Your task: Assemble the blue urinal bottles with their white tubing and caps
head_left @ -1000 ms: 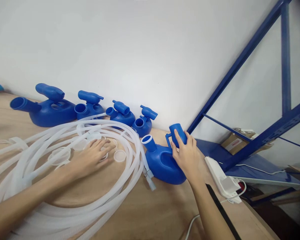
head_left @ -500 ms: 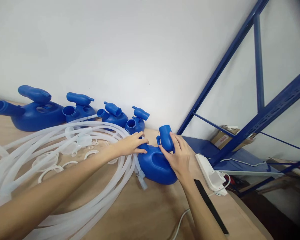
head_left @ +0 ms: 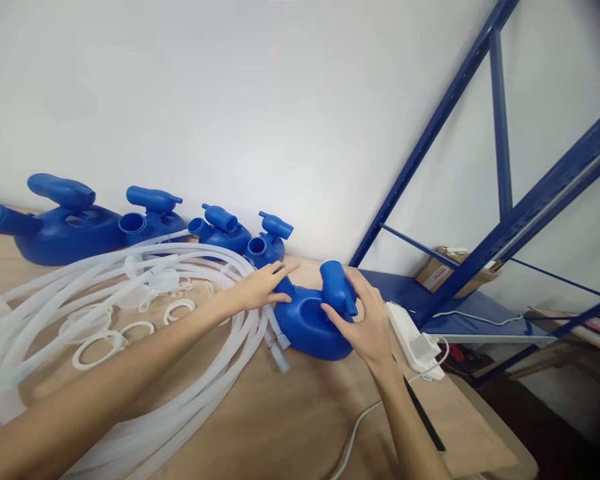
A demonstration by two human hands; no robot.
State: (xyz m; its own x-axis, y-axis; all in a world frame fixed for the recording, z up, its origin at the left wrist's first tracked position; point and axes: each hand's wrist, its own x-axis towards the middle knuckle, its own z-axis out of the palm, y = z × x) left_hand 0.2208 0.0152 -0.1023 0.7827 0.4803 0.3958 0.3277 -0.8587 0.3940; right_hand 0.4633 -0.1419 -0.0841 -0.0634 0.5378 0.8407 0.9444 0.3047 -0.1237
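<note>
A blue plastic urinal bottle (head_left: 313, 337) lies on the table with its handle opening facing up. My left hand (head_left: 260, 288) is closed around its short neck (head_left: 285, 287), thumb in front and index finger stretched out. Above the bottle's right end, my right hand (head_left: 367, 317) grips a blue spouted bottle top (head_left: 336, 283) between thumb and fingers. Its wide end points up and its narrow nozzle points down to the right. Whether this top touches the bottle I cannot tell. Two clear tube ends (head_left: 280, 353) lie against the bottle's left side.
Several similar blue bottles (head_left: 70, 233) with tops resting on them line the wall. Coiled translucent tubing (head_left: 230, 400), white rings (head_left: 97, 350) and clear caps (head_left: 87, 323) spread over the left. A white power strip (head_left: 410, 340) and blue shelf frame (head_left: 430, 140) are right.
The spouted top in my right hand has turned, so its nozzle now shows at lower right and the side clip is out of sight. My left index finger has straightened.
</note>
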